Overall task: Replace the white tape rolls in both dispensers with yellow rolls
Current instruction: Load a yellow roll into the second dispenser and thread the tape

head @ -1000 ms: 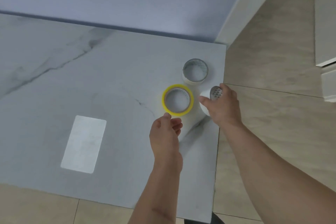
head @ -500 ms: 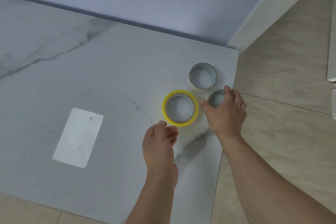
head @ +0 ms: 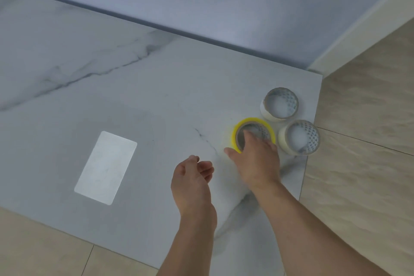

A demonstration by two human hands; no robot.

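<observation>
A yellow tape roll (head: pixel 254 120) lies flat on the marble table (head: pixel 139 96) near its right edge. My right hand (head: pixel 255 159) is on it, with fingers reaching into the core and the thumb against the outer rim on the left. Two white tape rolls stand beside it: one white roll (head: pixel 280 105) behind and the other white roll (head: pixel 299 138) to the right, at the very edge of the table. My left hand (head: pixel 190 181) hovers left of the yellow roll, loosely curled, holding nothing. No dispenser is in view.
A bright rectangular patch of light (head: pixel 105 168) lies on the table to the left. The table's right edge (head: pixel 312 123) drops to a beige tiled floor (head: pixel 363 163). A pale wall (head: pixel 201 2) runs along the back.
My right hand let go of the white roll, which now stands at the table's edge, and moved left onto the yellow roll. The left hand drew back slightly.
</observation>
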